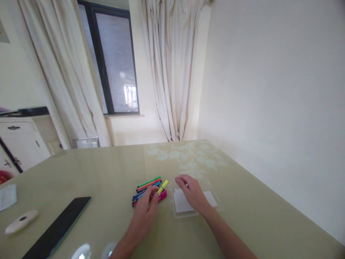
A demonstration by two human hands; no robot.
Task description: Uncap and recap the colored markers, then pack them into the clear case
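Note:
My left hand [147, 205] is closed round a yellow marker [163, 187], its capped end pointing up and away. Under and beside that hand lies a loose bundle of markers, among them a green marker [149, 181], an orange one and several blue ones. A magenta marker [162, 195] sticks out to the right of the fingers. My right hand [190, 190] hovers over a clear plastic case [183, 216] with white paper [182, 202] inside. Its fingers are curled together, and a small pale spot shows at them; what they hold, if anything, I cannot make out.
A black tablet-like slab [59, 226] lies on the glossy table [107, 172] at the left. Beside it are a white oval object [21, 222] and a pale packet [8, 197]. Shiny round objects [82, 251] sit at the near edge. A wall [283, 108] borders the right side.

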